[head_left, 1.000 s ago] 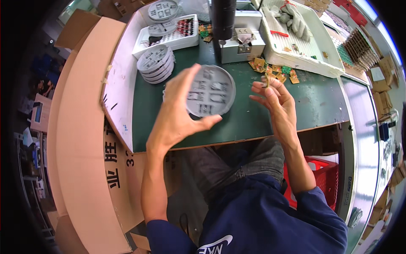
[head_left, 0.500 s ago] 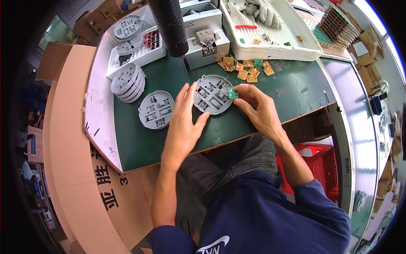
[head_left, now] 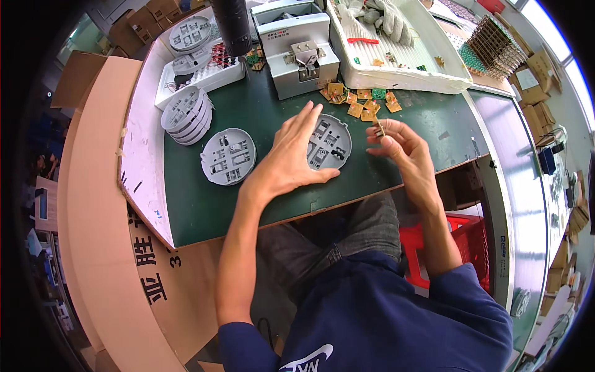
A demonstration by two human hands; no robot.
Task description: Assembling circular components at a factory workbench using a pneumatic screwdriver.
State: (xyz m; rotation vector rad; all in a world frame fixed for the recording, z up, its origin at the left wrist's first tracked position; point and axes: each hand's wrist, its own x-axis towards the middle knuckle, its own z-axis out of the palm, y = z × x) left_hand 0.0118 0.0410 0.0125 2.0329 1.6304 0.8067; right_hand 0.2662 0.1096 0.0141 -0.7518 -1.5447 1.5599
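A round grey plastic housing with moulded slots lies in front of me on the green bench top. My left hand spans its left side, thumb at the near edge and fingers at the far edge, hiding that part. To the right of the housing, my right hand is raised and pinches a small circuit board, now seen nearly edge-on. A second grey housing lies to the left. Several loose boards, mostly tan with some green, are scattered beyond my right hand.
Grey housings stand stacked at the left. Behind them a white foam tray holds wired parts. A grey machine stands at the back, beside a dark cylinder. A large white tray with gloves is at the back right.
My left hand has moved right, onto the housing, which has shifted slightly right and turned. My right hand has drawn away to the right with the circuit board, tilting it edge-on.
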